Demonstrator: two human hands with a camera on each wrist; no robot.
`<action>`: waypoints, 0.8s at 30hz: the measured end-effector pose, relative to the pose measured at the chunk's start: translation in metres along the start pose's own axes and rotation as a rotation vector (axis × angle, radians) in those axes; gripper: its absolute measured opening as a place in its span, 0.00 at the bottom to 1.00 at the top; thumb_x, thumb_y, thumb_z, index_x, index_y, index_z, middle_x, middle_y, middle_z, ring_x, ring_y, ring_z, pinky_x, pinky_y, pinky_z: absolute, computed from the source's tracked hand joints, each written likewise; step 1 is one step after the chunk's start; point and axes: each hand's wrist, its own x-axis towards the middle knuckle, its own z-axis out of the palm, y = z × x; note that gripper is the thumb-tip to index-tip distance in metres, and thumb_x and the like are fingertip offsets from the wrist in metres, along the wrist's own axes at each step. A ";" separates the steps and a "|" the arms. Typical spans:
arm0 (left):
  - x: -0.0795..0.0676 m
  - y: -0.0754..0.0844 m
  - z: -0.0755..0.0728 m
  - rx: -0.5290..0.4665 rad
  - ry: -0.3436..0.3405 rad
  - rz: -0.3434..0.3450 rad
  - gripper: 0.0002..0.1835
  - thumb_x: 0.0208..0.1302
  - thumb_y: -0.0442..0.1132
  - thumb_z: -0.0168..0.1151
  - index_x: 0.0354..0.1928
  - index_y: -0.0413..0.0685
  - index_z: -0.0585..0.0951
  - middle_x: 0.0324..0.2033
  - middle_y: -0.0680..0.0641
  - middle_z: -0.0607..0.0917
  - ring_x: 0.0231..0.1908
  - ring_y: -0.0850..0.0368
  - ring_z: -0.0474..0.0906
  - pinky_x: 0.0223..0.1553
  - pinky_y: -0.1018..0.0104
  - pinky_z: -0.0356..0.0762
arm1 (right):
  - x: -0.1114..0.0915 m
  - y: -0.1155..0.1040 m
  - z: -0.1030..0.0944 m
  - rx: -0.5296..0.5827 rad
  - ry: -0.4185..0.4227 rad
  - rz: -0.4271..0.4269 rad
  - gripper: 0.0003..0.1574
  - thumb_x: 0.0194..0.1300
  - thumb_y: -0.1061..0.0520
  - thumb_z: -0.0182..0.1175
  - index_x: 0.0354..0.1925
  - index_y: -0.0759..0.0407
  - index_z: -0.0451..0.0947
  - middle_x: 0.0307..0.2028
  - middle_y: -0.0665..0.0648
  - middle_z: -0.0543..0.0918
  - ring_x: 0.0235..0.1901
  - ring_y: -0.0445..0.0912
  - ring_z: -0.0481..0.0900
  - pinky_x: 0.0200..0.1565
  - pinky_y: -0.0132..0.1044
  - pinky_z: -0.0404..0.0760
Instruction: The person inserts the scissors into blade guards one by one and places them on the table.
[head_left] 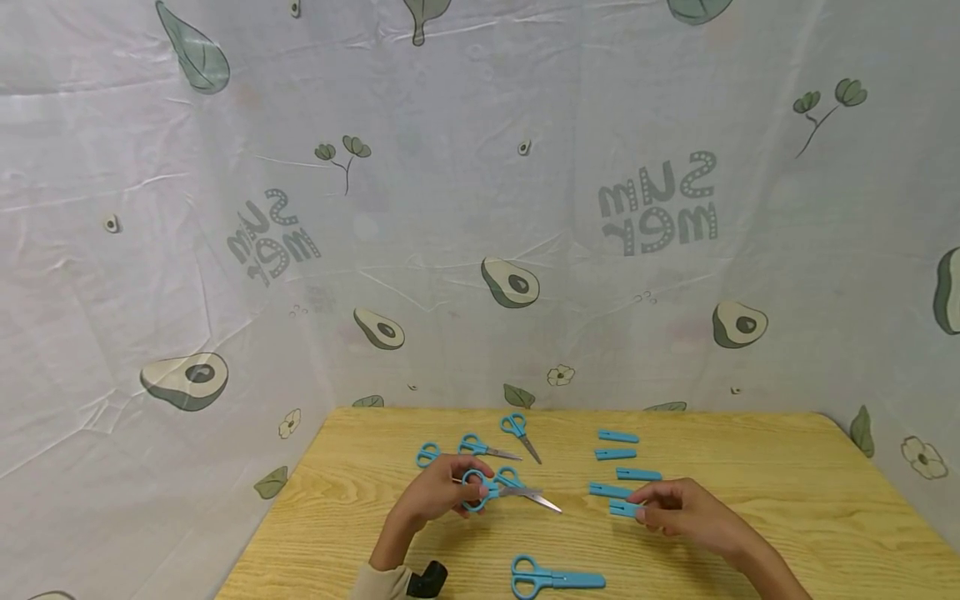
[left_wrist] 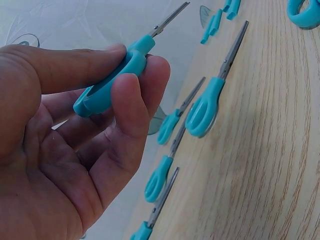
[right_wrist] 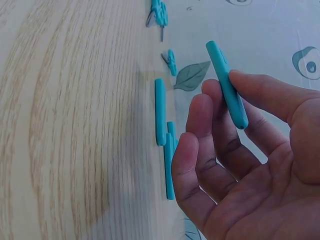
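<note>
Held above counter (head_left: 750,471), reaching inward. Pinching blue-handled scissors (left_wrist: 137,62) by the handle with half-curled left hand (head_left: 441,488); pinching blue blade sheath (right_wrist: 227,86) between thumb and fingers of right hand (head_left: 684,512), near loose sheaths (head_left: 637,474) beyond fingertips.

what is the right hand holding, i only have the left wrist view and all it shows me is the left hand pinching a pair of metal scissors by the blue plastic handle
Observer: The right hand holds a slim blue plastic sheath between thumb and fingers.
Operator: and the rounded blue plastic handle loops cut off at my top right, are the blades there bare or covered
Observer: Covered: the head view shows those scissors with a second blue plastic sheath over their blades.
</note>
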 end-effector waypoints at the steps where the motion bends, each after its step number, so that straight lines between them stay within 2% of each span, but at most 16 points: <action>1: 0.000 0.000 0.000 -0.001 0.001 0.000 0.16 0.77 0.33 0.64 0.60 0.32 0.83 0.33 0.52 0.85 0.38 0.42 0.92 0.33 0.63 0.89 | 0.000 0.000 0.000 -0.003 0.001 -0.001 0.28 0.82 0.54 0.60 0.65 0.77 0.76 0.44 0.58 0.88 0.41 0.44 0.83 0.39 0.38 0.84; 7: 0.001 -0.001 0.002 -0.005 0.002 0.001 0.16 0.76 0.34 0.65 0.60 0.33 0.83 0.33 0.52 0.86 0.39 0.38 0.92 0.33 0.62 0.89 | 0.001 -0.002 0.003 -0.006 -0.009 -0.014 0.29 0.82 0.54 0.60 0.65 0.78 0.76 0.44 0.58 0.88 0.39 0.43 0.82 0.38 0.37 0.84; 17: 0.004 0.003 0.006 -0.034 0.001 0.010 0.14 0.76 0.33 0.66 0.59 0.35 0.84 0.34 0.51 0.86 0.38 0.43 0.92 0.31 0.66 0.87 | 0.012 -0.006 0.011 0.022 -0.003 -0.005 0.28 0.83 0.54 0.58 0.65 0.79 0.76 0.41 0.56 0.86 0.37 0.43 0.79 0.35 0.35 0.80; 24: 0.006 0.004 0.010 -0.047 -0.003 0.017 0.13 0.75 0.33 0.66 0.58 0.36 0.85 0.32 0.51 0.86 0.38 0.41 0.92 0.31 0.66 0.87 | 0.017 -0.008 0.015 0.024 0.000 -0.007 0.27 0.83 0.56 0.58 0.65 0.78 0.76 0.48 0.58 0.89 0.43 0.45 0.84 0.42 0.37 0.86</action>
